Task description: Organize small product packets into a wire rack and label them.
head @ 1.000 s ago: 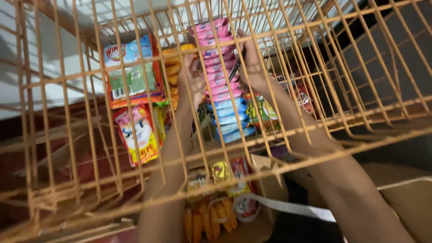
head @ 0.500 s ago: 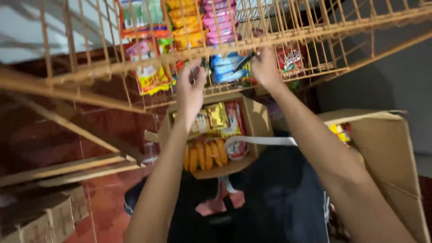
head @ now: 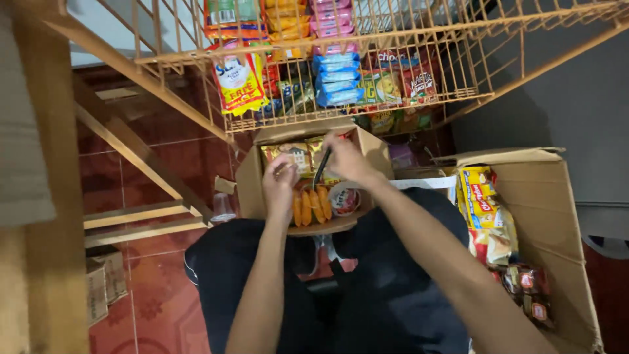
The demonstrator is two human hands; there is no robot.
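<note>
Red tiled floor [head: 164, 295] below, grey wall to the right; person seated, dark trousers, viewed from above.

Small cardboard box [head: 252, 180] sits on the lap, flaps open, just under the wire rack. Inside: a row of orange snack packets [head: 311, 206] at the near edge, a round red-and-white packet [head: 344, 200] beside them, yellow-brown packets [head: 295, 156] further back.

Left hand [head: 280, 187] is inside the box, fingers curled together, resting on the packets at the left end of the orange row; whether it grips one, cannot tell.

Right hand [head: 346, 159] hovers over the box's far side, fingers pinched on a dark pen [head: 322, 169] that slants down into the box.

Orange wire rack [head: 406, 108] above the box holds hanging goods: blue packets [head: 337, 80], pink packets [head: 333, 16], a yellow-and-red sachet strip [head: 239, 82], green and red snack bags further right.

Large cardboard box [head: 557, 229] stands open at the right, well apart from the hands; yellow-and-red packs [head: 481, 196] stacked at its top, dark red packets [head: 527, 288] lower down.

Wooden frame [head: 141, 157] at left.
</note>
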